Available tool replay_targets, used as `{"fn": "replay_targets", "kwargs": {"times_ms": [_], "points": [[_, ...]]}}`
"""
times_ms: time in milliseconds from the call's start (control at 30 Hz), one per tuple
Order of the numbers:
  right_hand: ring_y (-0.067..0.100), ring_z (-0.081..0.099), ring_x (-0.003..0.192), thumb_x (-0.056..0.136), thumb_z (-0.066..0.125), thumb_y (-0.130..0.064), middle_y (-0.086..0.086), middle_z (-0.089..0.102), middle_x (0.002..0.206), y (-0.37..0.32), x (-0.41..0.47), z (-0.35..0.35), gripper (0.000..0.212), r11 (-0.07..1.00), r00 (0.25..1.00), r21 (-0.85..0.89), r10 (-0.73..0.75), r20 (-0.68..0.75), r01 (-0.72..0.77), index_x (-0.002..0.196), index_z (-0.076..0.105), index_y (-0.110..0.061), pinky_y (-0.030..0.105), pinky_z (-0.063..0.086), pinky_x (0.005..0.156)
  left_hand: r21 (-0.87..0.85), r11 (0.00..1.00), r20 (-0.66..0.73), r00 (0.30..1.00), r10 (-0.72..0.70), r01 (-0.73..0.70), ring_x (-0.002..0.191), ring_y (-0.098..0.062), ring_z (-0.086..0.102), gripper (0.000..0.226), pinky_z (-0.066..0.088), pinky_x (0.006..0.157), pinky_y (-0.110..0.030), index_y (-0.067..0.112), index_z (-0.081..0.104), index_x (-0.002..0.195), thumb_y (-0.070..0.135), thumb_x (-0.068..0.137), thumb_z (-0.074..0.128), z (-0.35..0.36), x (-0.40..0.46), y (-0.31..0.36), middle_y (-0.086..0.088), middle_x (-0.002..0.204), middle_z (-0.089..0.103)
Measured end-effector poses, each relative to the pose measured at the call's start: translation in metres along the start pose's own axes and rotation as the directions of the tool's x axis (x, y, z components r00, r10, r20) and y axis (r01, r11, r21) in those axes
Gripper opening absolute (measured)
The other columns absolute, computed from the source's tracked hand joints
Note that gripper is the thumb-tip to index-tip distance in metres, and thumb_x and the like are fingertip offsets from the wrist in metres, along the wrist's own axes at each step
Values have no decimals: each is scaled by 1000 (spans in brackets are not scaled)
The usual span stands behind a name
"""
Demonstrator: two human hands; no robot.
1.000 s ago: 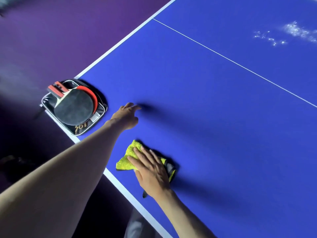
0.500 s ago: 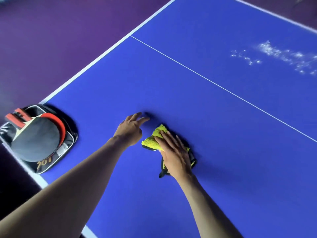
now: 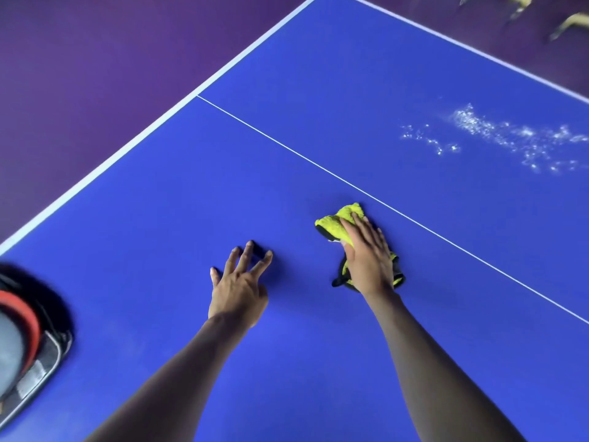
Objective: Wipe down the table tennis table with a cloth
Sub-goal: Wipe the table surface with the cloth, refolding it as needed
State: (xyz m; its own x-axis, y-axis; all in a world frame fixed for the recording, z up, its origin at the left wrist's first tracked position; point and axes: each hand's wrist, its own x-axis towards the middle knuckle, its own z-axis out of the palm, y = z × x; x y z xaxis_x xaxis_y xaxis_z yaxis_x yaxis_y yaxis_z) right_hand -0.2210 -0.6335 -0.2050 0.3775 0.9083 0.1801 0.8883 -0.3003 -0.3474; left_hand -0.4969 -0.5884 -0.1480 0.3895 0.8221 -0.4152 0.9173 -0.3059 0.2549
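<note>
Two bare hands are working over the blue table tennis table [image 3: 350, 74], both forearms reaching in from the bottom edge of the view. The right hand [image 3: 366, 260] is lying flat on top of a yellow cloth [image 3: 338, 223] with a dark underside, its fingers straight and close together, pressing the bunched fabric onto the surface. The cloth is sitting just on the near side of the thin white centre line [image 3: 287, 149], its yellow end sticking out past the fingertips and a dark edge showing below the wrist. The left hand [image 3: 237, 288] is resting on the bare blue top beside it, well apart from the cloth, fingers spread wide with the tips touching the table and holding nothing. A patch of white droplets or foam [image 3: 510, 138] is glistening on the far half of the table, beyond the centre line and well away from the cloth. At the left edge a dark paddle case [image 3: 47, 362] is lying on the table near its corner, with a red-edged paddle [image 3: 19, 333] resting on top, blurred and partly cut off. The white border line [image 3: 153, 126] is running along the table's left side, with purple floor [image 3: 95, 59] beyond it
</note>
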Motion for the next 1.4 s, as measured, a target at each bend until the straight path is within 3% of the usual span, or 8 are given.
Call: {"fn": "replay_targets", "kwargs": {"times_ms": [333,467,600,733,900,1100,1233,1400], "points": [[26,34,154,107,52,-27,3,39,165,23,24,-6,46,983,983,11,183,-22,-183,152,51,-22,51,26,125,24,1000,-35,999,-8,9,156,-21,-5,71,13,122,-58,43,14,160,18,98,39,-1,2,2,6,171,-3],[18,36,153,105,50,-29,-5,41,164,-20,-75,-14,46,998,1000,63,4,-18,-3,151,52,-29,46,33,123,37,998,-104,994,-36,40,153,-20,7,56,26,115,-55,42,30,152,23,100,37,-2,7,8,5,170,10],[14,35,153,103,52,-21,-9,38,165,-53,-177,-28,46,959,964,176,-242,108,221,148,57,-28,47,32,123,40,998,-155,987,-50,57,152,-20,14,53,24,118,-49,35,37,152,24,100,38,4,2,16,3,168,17],[12,38,151,100,59,-17,-10,43,162,-27,-173,-37,48,917,916,138,-389,98,375,145,59,-31,40,33,122,-50,998,-187,981,-53,44,152,-22,16,59,27,115,-56,24,39,154,9,96,42,16,1,28,2,167,21],[17,42,149,102,51,-24,-7,45,161,41,-68,-29,49,980,980,46,-196,20,195,150,53,-31,44,31,123,-175,982,-186,978,-99,66,146,-17,28,66,27,117,-60,31,47,148,0,91,38,13,2,29,12,163,29],[24,34,153,104,58,-26,-1,42,163,102,16,-32,48,983,982,10,184,-37,-183,151,51,-28,47,19,127,-118,985,-128,982,-140,125,153,-14,23,66,37,107,-37,46,40,151,8,99,31,6,5,28,24,165,20],[27,42,149,101,63,-23,2,47,160,76,-30,-33,47,993,992,57,109,-65,-106,148,57,-25,48,30,123,-102,987,-125,982,-140,128,151,-20,29,61,40,104,-38,44,41,151,11,101,30,0,5,30,17,167,21],[18,35,153,99,55,-19,-5,41,164,7,-180,-46,51,976,987,169,-152,57,140,150,55,-29,45,30,124,-109,972,-27,977,-213,208,124,-29,53,55,47,88,-37,42,47,144,18,94,39,-14,7,34,1,144,52]]}}
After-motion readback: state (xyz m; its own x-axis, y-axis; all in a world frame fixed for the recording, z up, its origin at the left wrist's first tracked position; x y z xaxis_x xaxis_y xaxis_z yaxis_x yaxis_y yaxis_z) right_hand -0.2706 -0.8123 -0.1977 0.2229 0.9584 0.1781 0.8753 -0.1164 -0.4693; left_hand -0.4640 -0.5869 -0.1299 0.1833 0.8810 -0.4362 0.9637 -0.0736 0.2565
